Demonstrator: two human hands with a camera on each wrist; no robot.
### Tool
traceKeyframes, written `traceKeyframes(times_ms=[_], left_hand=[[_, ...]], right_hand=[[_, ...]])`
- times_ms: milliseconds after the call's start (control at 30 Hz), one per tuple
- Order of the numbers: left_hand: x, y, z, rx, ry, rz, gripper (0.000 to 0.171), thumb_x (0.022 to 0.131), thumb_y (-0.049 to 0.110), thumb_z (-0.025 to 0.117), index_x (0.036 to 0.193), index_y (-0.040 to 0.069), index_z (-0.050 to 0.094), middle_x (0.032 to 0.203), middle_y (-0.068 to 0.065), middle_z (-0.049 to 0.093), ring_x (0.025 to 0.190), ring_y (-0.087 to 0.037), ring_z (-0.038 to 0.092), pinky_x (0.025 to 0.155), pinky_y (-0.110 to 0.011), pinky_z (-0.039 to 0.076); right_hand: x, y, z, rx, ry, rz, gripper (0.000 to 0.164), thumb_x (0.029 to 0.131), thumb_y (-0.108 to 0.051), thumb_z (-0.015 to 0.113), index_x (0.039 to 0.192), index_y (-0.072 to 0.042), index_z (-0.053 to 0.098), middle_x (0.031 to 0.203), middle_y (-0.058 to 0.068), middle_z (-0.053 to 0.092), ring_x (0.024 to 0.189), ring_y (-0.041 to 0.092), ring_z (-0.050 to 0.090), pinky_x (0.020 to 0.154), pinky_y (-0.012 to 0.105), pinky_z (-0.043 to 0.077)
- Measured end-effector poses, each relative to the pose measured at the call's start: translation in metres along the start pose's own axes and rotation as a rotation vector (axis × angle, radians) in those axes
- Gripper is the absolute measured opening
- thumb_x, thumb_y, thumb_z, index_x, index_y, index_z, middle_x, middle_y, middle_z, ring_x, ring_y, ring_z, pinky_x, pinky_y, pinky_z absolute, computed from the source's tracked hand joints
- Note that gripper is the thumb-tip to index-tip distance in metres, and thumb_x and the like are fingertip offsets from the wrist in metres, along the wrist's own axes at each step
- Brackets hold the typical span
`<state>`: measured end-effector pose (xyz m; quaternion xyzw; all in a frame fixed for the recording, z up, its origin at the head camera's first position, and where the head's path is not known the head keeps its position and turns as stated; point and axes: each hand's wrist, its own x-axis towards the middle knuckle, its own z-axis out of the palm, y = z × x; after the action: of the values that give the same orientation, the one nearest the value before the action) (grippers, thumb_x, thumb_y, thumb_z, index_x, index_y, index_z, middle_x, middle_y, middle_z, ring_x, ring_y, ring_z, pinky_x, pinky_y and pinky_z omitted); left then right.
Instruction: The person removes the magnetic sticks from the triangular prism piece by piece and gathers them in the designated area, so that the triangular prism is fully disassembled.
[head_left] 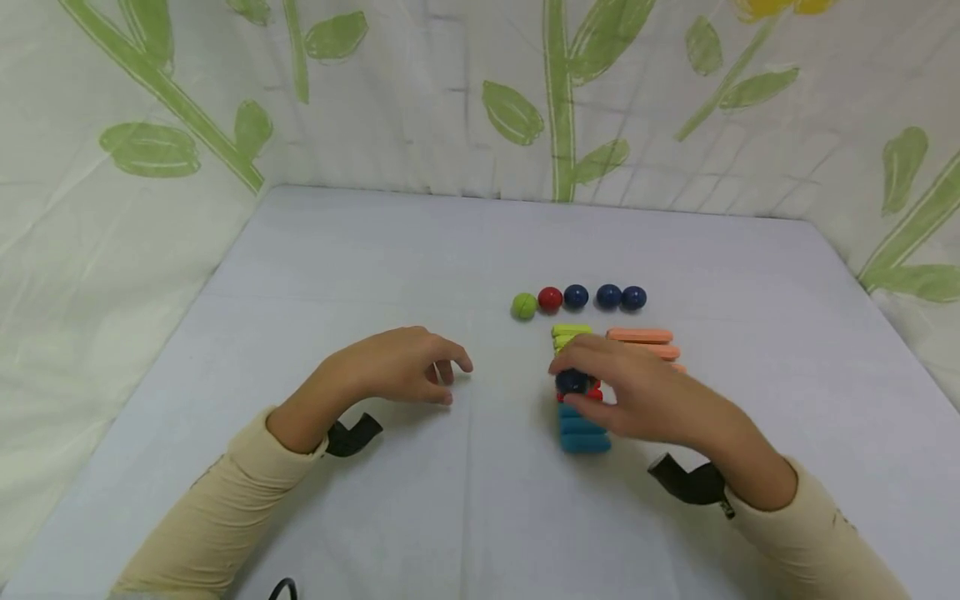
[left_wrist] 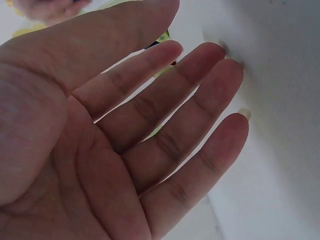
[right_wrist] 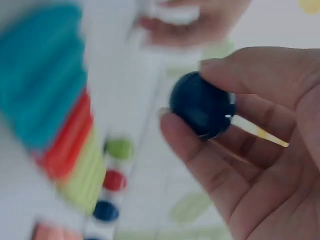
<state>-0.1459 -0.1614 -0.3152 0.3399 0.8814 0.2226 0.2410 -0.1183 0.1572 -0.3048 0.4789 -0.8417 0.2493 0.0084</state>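
Note:
My right hand (head_left: pixel 648 392) pinches a shiny dark blue ball (right_wrist: pixel 201 105) between thumb and fingers, over the column of coloured sticks. Beneath and beside this hand lie blue sticks (head_left: pixel 585 439), red sticks (right_wrist: pixel 67 142) and yellow-green sticks (head_left: pixel 572 331). Orange sticks (head_left: pixel 640 336) show just beyond it, partly covered by the hand. My left hand (head_left: pixel 397 364) hovers over the white cloth left of the sticks, holding nothing, its fingers relaxed and apart in the left wrist view.
Behind the sticks runs a row of balls: a green ball (head_left: pixel 524 306), a red ball (head_left: pixel 550 299) and three dark blue balls (head_left: pixel 576 297). A white cloth (head_left: pixel 360 258) covers the table. A white curtain (head_left: pixel 420 100) with painted plants hangs at the back and sides.

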Motion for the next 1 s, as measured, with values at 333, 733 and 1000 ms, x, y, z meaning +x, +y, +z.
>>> traceKeyframes(times_ms=[333,733,1000], left_hand=[[-0.004,-0.002,0.000,-0.005,0.011,-0.012,0.034,0.090,0.014,0.076,0.123,0.010,0.069,0.096,0.004,0.071,0.088,-0.011,0.068,0.082,-0.032,0.053],[-0.005,-0.003,0.002,-0.017,0.009,-0.014,0.032,0.091,0.015,0.075,0.121,0.009,0.069,0.096,0.005,0.070,0.088,-0.010,0.067,0.081,-0.031,0.052],[-0.005,-0.003,0.002,-0.011,0.017,-0.007,0.031,0.091,0.015,0.074,0.121,0.009,0.069,0.095,0.005,0.070,0.088,-0.010,0.067,0.080,-0.031,0.052]], right_hand=[[-0.020,0.087,-0.031,-0.127,0.295,0.285,0.037,0.079,0.005,0.081,0.113,0.000,0.069,0.109,0.010,0.069,0.091,0.023,0.064,0.079,0.034,0.054],[-0.045,0.134,-0.029,0.006,0.210,0.702,0.032,0.093,-0.005,0.070,0.123,0.001,0.061,0.122,0.028,0.061,0.108,0.047,0.062,0.084,0.057,0.051],[-0.042,0.137,-0.027,-0.024,0.179,0.706,0.033,0.093,-0.003,0.069,0.124,0.003,0.061,0.126,0.029,0.060,0.114,0.049,0.059,0.089,0.061,0.047]])
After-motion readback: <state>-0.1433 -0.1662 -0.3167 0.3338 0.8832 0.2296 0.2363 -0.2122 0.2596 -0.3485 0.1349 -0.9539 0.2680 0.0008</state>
